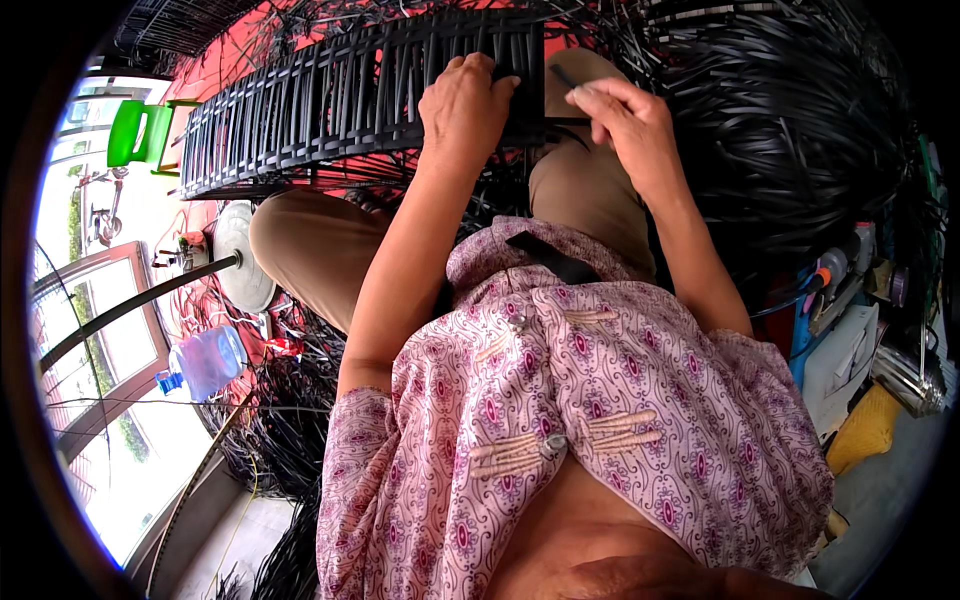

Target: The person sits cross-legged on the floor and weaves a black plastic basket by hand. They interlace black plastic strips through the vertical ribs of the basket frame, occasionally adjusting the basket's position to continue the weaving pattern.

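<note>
A long black woven panel [345, 85], made of plastic-like strips in a ladder pattern, lies across my lap and stretches to the left. My left hand [465, 108] sits on it near its right end, fingers curled over the strips and thumb pointing right. Just right of that end, above my knee, my right hand [628, 118] is closed in a pinch on a thin black strip [564, 76]. Another black strip end [568, 122] sticks out from the panel below the pinch. My fingers partly hide where the strips meet the weave.
A large heap of loose black strips [790, 130] lies at the right. On the left are a green chair [140, 135], a round grey base [245, 260] with a curved pole, and a clear water jug [208, 362]. Tools and a yellow cloth [865, 430] lie at the lower right.
</note>
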